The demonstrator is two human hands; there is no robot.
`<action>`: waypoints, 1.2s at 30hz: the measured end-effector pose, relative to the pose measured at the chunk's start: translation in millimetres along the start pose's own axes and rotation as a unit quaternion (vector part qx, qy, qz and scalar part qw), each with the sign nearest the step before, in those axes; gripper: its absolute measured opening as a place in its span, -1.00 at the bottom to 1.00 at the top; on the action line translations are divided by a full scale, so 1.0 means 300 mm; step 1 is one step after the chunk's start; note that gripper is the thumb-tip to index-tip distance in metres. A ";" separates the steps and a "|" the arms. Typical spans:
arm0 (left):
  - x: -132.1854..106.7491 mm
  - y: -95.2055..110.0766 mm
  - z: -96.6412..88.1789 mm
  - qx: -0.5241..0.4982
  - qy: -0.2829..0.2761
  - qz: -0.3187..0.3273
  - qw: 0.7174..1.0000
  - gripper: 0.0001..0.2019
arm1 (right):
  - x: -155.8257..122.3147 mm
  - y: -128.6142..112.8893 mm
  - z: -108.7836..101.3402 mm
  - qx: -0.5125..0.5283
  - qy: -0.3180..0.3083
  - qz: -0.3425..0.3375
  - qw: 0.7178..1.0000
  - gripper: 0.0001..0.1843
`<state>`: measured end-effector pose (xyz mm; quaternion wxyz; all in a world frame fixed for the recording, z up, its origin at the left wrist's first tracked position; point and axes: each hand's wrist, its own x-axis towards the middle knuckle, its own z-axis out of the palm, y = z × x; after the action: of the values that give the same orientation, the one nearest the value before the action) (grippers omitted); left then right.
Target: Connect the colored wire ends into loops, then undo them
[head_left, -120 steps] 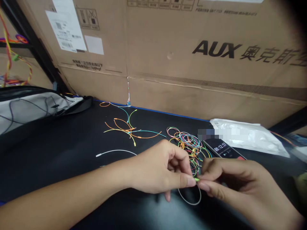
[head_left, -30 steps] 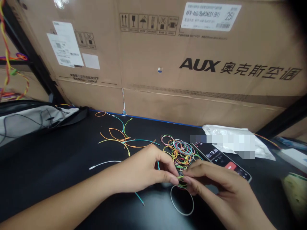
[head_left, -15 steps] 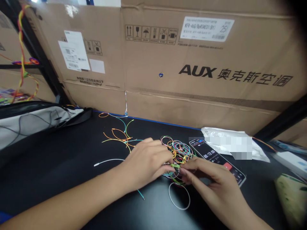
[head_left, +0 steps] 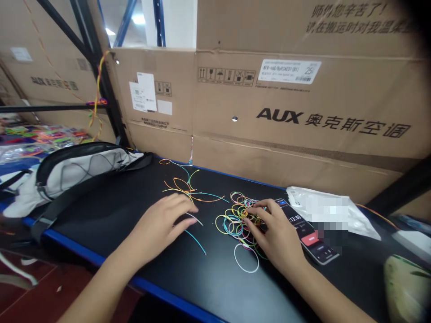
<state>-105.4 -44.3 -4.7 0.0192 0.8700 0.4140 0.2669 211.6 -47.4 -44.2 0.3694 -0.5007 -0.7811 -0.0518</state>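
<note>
As the head view shows, the left hand (head_left: pixel 164 224) is over the dark surface (head_left: pixel 208 287), thumb and forefinger slightly apart, with a white cord (head_left: pixel 199 220) running through the gap and a teal cord (head_left: pixel 198 241) just beside it. The right hand (head_left: pixel 281 235) reaches into the pile of coloured loops (head_left: pixel 233 224); whether its fingers are closed on one, I cannot tell. Since the loops overlap, pulling one could drag its neighbours along or tighten a tangle. The phone (head_left: pixel 314 244) lies close beside that hand, so a sideways sweep might nudge it. Crossed cords (head_left: pixel 209 201) lying farther back could snag likewise.
</note>
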 end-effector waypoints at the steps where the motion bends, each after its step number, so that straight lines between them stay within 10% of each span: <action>1: -0.058 -0.021 0.006 -0.008 0.001 -0.019 1.000 -0.84 | -0.004 -0.015 0.001 0.002 0.004 -0.013 1.000 -0.82; 6: -0.263 -0.109 0.011 0.023 0.075 -0.122 0.989 -0.69 | -0.042 -0.141 0.003 0.034 -0.030 -0.130 0.990 -0.74; 11: -0.284 -0.123 0.023 0.052 0.046 -0.162 0.984 -0.71 | -0.069 -0.240 0.005 0.068 -0.099 -0.222 0.968 -0.66; 27: -0.249 -0.051 0.052 0.020 0.109 -0.261 0.959 -0.84 | -0.002 -0.272 0.121 0.104 -0.124 -0.114 0.980 -0.80; 36: -0.185 0.085 0.098 -0.200 0.139 -0.097 0.965 -0.84 | -0.022 -0.202 0.119 0.132 -0.108 -0.096 0.981 -0.87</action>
<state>-101.7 -96.1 -48.1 0.1611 0.7583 0.4329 0.4600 144.7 -66.0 -56.5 0.3392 -0.3727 -0.8608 0.0710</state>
